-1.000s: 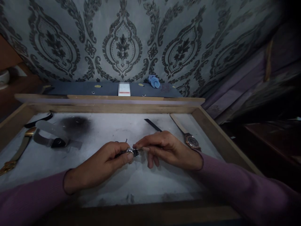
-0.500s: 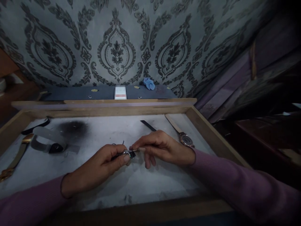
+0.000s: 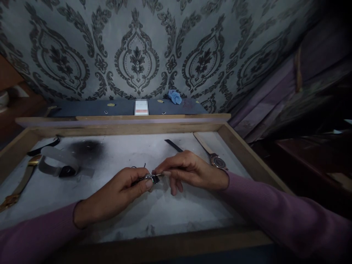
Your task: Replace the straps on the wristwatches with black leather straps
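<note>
My left hand [image 3: 121, 192] pinches a small silver watch [image 3: 149, 178] between thumb and fingers, above the white tray floor. A short dark piece [image 3: 156, 179] shows at the watch's right edge; whether it is strap cannot be told. My right hand [image 3: 189, 172] is closed in a pinch on a thin metal tool [image 3: 159, 175], its tip at the watch's edge. Most of the tool is hidden by the fingers. Just beyond my right hand lies a black watch strap [image 3: 173, 145]. A watch with a pale strap [image 3: 218, 161] rests to the right of it.
A shallow wooden tray [image 3: 154, 128] surrounds the work. On its left lie a grey-strapped watch [image 3: 56, 161], a gold watch [image 3: 20, 183] and a dark strap [image 3: 45, 146]. Behind stand a small white box [image 3: 141, 107] and a crumpled blue cloth [image 3: 175, 96], against patterned wallpaper.
Both hands stay almost in place, with the watch and the thin tool still held together. The whole view has shifted very slightly.
</note>
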Tool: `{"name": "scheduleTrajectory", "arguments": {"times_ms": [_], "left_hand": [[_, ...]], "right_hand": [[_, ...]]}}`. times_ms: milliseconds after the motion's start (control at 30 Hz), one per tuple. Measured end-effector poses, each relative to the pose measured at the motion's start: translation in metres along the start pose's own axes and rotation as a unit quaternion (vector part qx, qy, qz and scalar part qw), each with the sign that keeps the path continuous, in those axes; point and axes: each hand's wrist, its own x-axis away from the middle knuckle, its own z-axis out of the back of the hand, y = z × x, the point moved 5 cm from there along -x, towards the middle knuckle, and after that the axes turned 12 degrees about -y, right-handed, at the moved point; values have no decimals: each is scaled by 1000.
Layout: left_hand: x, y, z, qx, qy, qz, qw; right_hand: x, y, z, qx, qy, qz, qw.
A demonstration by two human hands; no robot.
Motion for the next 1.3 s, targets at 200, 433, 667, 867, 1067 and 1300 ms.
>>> {"name": "scheduleTrajectory", "arguments": {"times_ms": [200, 433, 667, 867, 1067, 1300], "left_hand": [[0, 0, 0, -17, 3, -2, 1000], [1, 0, 0, -6, 0, 5, 1000], [1, -2, 0, 2, 0, 9, 1000], [1, 0, 0, 2, 4, 6, 1000], [1, -1, 1, -8, 3, 3, 1000], [1, 2, 1, -65, 18, -13, 998]], "right_hand": [[1, 1, 0, 8, 0, 0, 1000], [1, 3, -1, 9, 2, -10, 1000], [2, 1, 0, 26, 16, -33, 999], [2, 0, 0, 47, 16, -21, 999], [2, -1, 0, 51, 21, -19, 998], [2, -1, -1, 68, 25, -30, 997]]}}
